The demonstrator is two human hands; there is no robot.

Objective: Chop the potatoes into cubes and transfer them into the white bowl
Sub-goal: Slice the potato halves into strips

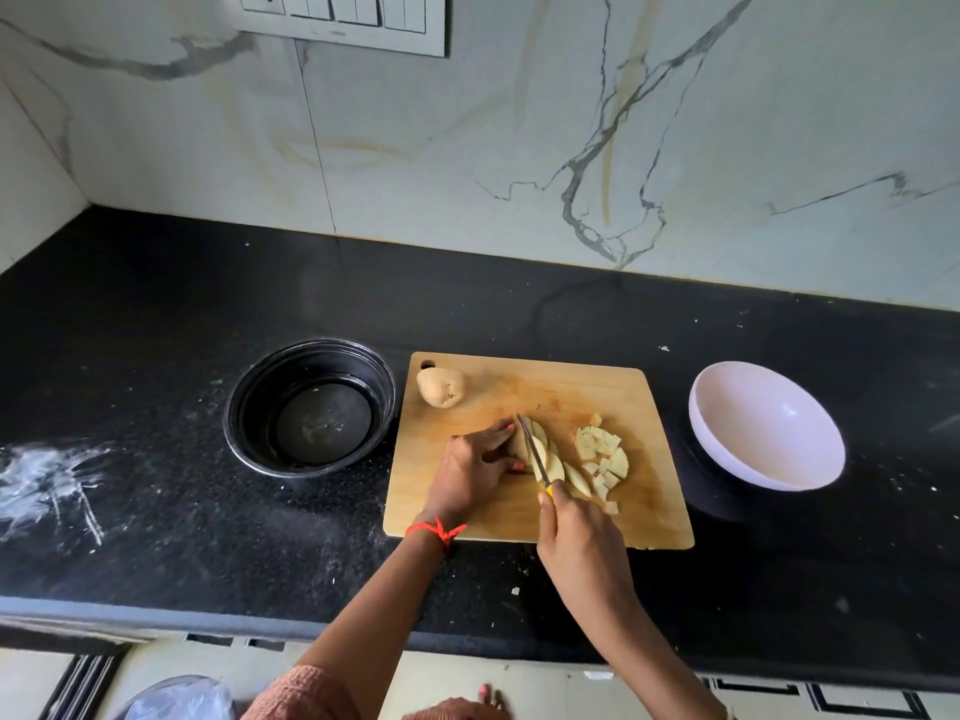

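The half-cut potato [519, 445] lies near the middle of the wooden cutting board [566, 389], its right part already parted into pale slices [555, 464] that lean against one another. The left hand [472, 470] steadies it from the left, its fingers [497, 429] curled over the uncut end and pressing down on it. The knife [533, 452] stands with its blade down in the potato just beside those fingertips. The right hand [577, 535] has its fingers [549, 504] wrapped round the yellow handle, of which only a small bit shows. To the right of the slices, a loose heap of potato cubes [602, 452] sits on the board, with one stray piece nearer the front edge. A whole unpeeled potato [440, 388] rests at the board's far left corner, close to the hanging hole. The white bowl [727, 407] stands on the black desk [156, 522] to the right of the board, apart from it and tilted. A round black bowl [254, 402] sits just left of the board. A red thread [439, 530] is tied round the left wrist. Smears of white powder [47, 480] mark the desk at far left. Behind rises a marble-patterned wall [467, 148] with a switch panel [343, 18] at the top.
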